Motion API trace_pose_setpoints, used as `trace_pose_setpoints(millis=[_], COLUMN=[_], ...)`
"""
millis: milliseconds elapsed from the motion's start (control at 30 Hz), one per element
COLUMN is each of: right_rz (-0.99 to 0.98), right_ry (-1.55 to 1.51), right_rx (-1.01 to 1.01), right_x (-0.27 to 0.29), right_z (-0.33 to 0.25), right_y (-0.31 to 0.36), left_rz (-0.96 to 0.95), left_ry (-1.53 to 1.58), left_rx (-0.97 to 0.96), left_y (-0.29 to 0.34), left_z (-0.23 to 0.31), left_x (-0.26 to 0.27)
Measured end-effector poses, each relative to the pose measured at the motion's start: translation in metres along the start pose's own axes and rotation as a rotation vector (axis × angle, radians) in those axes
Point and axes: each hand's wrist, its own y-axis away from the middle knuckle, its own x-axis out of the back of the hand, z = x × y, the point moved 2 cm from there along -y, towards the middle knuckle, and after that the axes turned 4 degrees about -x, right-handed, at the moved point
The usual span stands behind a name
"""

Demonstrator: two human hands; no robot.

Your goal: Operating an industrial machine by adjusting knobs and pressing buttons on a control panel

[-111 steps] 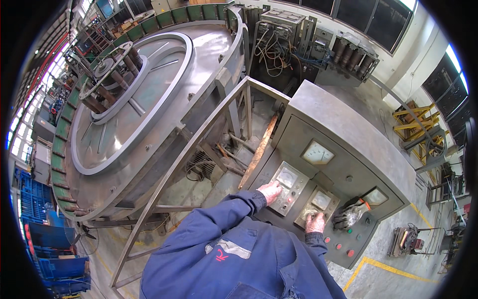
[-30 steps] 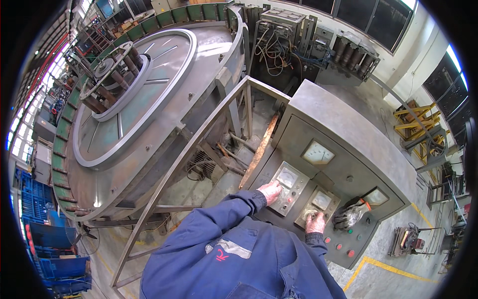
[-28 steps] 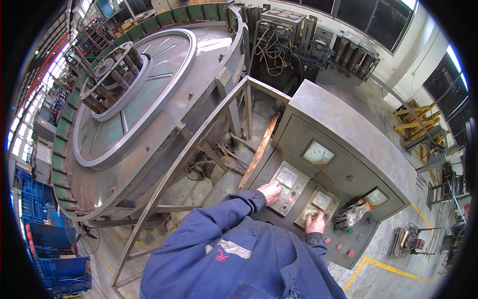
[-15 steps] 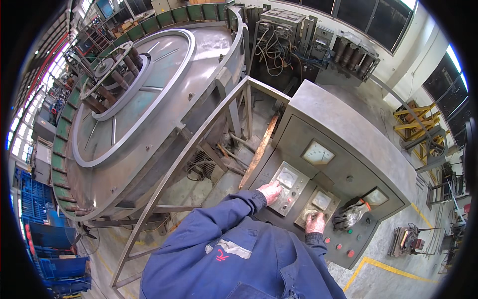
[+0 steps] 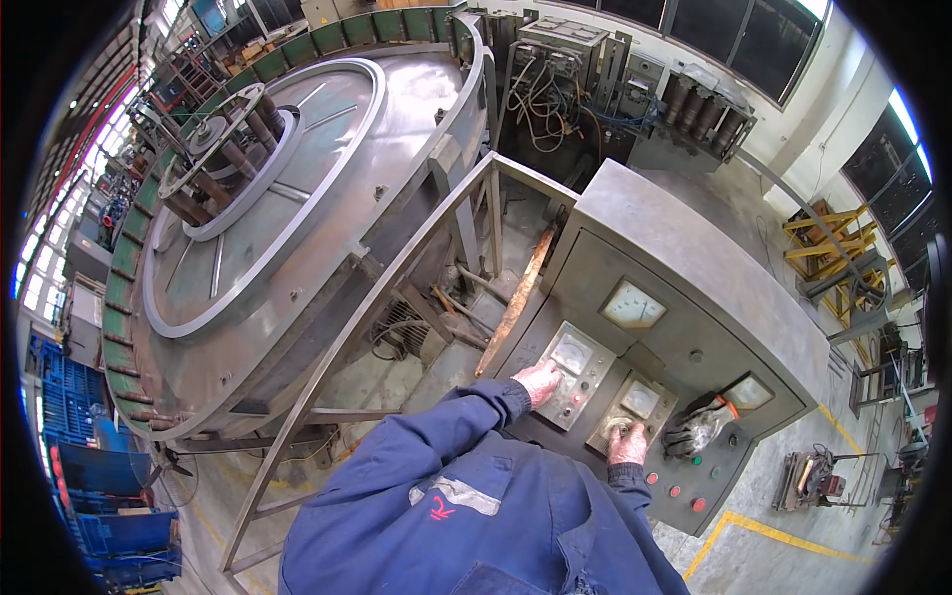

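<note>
A grey control cabinet point(image 5: 694, 233) stands in front of me, with a sloping panel of meters and buttons. At the lower left edge of the left meter module point(image 5: 585, 387), my left hand point(image 5: 538, 383) is closed, its fingertips against the module; what they grip is hidden. My right hand point(image 5: 627, 445) is closed around a round knob point(image 5: 621, 428) below the meter of the right module point(image 5: 645, 399). Dark, dirty work gloves point(image 5: 696, 432) lie on the panel beside that hand. Below them sit red push buttons point(image 5: 674, 491) and green ones.
A huge round metal turntable point(image 5: 327, 228) with a raised ring fills the left, behind a metal frame rail point(image 5: 362, 322). A rusty bar point(image 5: 518, 297) leans by the cabinet. Yellow stands point(image 5: 828, 243) and a small machine point(image 5: 811, 478) are on the floor at right.
The turntable has rotated: its slots and bright reflection sit at different places. Both hands have stayed where they were on the panel.
</note>
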Motion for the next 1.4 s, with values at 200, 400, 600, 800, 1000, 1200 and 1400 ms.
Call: trace_pose_setpoints(millis=[200, 400, 600, 800, 1000, 1200, 1400], right_rz=[-0.013, 0.031, -0.222, -0.163, -0.14, -0.108, -0.139], right_ry=[-0.01, -0.008, -0.367, -0.072, -0.12, -0.093, -0.107], right_rx=[0.0, 0.06, -0.208, -0.061, -0.106, -0.086, -0.055], right_x=[-0.001, -0.011, -0.053, 0.013, 0.01, 0.007, 0.013], right_z=[-0.003, 0.001, 0.061, -0.013, -0.009, -0.007, -0.013], right_y=[0.001, 0.004, -0.013, 0.005, 0.013, 0.012, 0.004], left_rz=[0.011, -0.001, -0.15, 0.015, -0.009, -0.035, -0.048], left_ry=[0.008, 0.103, 0.045, 0.018, 0.003, 0.007, 0.002], left_rx=[0.003, -0.017, -0.01, -0.098, -0.114, -0.086, -0.021], left_y=[0.005, 0.006, -0.011, -0.002, -0.003, -0.005, -0.001], left_z=[-0.001, -0.005, 0.007, 0.009, 0.009, 0.009, 0.005], left_x=[0.002, 0.003, 0.01, 0.015, 0.016, 0.015, 0.017])
